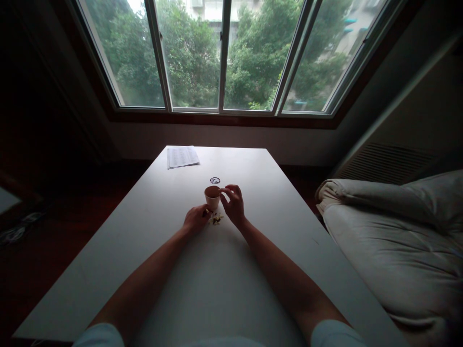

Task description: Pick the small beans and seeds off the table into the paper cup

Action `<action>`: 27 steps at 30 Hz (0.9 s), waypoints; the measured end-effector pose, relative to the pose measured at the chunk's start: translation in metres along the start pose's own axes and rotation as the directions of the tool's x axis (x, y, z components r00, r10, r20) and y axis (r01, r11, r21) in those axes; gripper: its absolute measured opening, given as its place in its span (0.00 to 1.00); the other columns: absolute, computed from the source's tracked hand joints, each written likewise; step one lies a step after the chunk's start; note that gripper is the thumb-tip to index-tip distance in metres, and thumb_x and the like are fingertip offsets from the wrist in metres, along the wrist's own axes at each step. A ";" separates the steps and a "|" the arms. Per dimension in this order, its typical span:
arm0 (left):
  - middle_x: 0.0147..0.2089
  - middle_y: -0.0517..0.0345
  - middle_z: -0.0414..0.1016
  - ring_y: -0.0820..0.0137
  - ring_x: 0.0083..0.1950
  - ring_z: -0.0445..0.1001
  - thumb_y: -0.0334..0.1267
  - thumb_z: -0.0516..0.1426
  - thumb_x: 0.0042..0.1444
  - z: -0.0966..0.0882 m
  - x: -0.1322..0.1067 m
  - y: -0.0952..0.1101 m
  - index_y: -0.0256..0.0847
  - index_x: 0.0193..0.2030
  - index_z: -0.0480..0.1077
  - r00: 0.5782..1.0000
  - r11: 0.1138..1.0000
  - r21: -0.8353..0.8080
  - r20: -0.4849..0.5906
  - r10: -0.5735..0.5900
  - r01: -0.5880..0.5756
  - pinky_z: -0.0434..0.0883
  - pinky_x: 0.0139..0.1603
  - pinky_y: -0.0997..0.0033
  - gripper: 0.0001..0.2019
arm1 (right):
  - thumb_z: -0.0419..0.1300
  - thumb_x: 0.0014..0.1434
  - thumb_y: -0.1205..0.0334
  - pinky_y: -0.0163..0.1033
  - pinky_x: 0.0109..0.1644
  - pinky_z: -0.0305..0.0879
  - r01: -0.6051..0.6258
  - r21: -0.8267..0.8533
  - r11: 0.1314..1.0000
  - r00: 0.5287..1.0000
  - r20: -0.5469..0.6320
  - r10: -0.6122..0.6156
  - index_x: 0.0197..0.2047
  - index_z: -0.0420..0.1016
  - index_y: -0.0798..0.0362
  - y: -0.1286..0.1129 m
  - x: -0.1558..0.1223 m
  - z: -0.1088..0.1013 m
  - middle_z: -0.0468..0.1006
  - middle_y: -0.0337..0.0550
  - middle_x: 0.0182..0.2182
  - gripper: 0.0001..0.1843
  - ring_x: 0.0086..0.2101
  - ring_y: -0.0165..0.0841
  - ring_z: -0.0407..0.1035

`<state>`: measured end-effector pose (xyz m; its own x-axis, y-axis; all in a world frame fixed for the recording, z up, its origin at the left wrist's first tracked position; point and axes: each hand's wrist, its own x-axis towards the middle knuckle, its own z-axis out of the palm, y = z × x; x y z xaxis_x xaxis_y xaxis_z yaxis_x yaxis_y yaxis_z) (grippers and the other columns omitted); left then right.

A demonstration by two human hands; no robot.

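Observation:
A small paper cup (211, 196) stands upright in the middle of the white table (152, 241). My right hand (233, 205) is beside it on the right, fingertips pinched at the cup's rim. To the cup's lower left my left hand (196, 220) rests on the table, its fingers curled at the cup's base; what they pinch, if anything, is too small to name. A little heap of small yellowish bits (217, 219) lies on the table between my hands.
A small dark round object (214, 180) lies just beyond the cup. A printed sheet of paper (182, 156) sits at the table's far edge. Bedding (394, 241) is piled to the right. A wide window (224, 53) faces trees.

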<state>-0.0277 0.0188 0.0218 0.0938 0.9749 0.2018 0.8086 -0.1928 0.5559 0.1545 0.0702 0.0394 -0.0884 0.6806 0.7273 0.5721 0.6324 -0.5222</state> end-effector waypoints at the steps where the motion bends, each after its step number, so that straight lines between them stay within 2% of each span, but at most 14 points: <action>1: 0.37 0.57 0.80 0.69 0.35 0.74 0.38 0.57 0.58 0.000 0.000 0.000 0.47 0.44 0.77 1.000 1.000 -0.006 -0.003 0.003 -0.003 0.62 0.35 0.72 0.10 | 0.57 0.65 0.63 0.47 0.52 0.67 -0.001 0.006 1.000 1.000 0.003 0.001 0.47 0.77 0.48 0.001 -0.001 0.000 0.69 0.48 0.46 0.10 0.48 0.40 0.65; 8: 0.36 0.57 0.80 0.70 0.34 0.73 0.36 0.58 0.57 0.001 0.000 -0.003 0.47 0.45 0.78 1.000 0.998 -0.052 -0.019 0.020 -0.021 0.62 0.35 0.73 0.11 | 0.55 0.65 0.63 0.44 0.46 0.71 -0.010 0.058 0.998 1.000 0.019 0.009 0.47 0.75 0.48 0.007 -0.013 0.000 0.69 0.48 0.45 0.10 0.48 0.40 0.66; 12: 0.33 0.59 0.78 0.72 0.31 0.71 0.36 0.59 0.56 0.001 0.001 -0.007 0.46 0.44 0.78 0.999 0.997 -0.075 -0.043 0.034 -0.037 0.62 0.34 0.74 0.10 | 0.54 0.65 0.62 0.42 0.43 0.70 -0.015 0.092 0.996 1.000 0.022 0.013 0.45 0.74 0.50 0.010 -0.021 0.000 0.70 0.47 0.43 0.08 0.44 0.38 0.67; 17: 0.29 0.61 0.75 0.74 0.29 0.68 0.36 0.58 0.57 -0.001 0.004 -0.011 0.44 0.43 0.78 0.990 0.993 -0.101 -0.127 0.055 -0.068 0.60 0.33 0.76 0.09 | 0.54 0.65 0.63 0.38 0.38 0.68 -0.030 0.137 0.990 0.997 0.071 0.020 0.40 0.73 0.51 0.009 -0.024 -0.001 0.71 0.44 0.38 0.07 0.36 0.33 0.68; 27: 0.24 0.64 0.69 0.76 0.26 0.64 0.39 0.58 0.57 -0.005 0.001 -0.006 0.41 0.42 0.77 0.957 0.979 -0.167 -0.282 0.062 -0.113 0.60 0.31 0.77 0.09 | 0.54 0.61 0.65 0.35 0.35 0.64 -0.066 0.167 0.984 0.989 0.142 0.042 0.37 0.72 0.52 0.015 -0.028 0.005 0.73 0.41 0.34 0.06 0.31 0.30 0.67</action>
<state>-0.0349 0.0203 0.0226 -0.0235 0.8901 0.4551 0.6845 -0.3175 0.6562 0.1617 0.0623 0.0094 -0.1789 0.7520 0.6344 0.4323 0.6393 -0.6360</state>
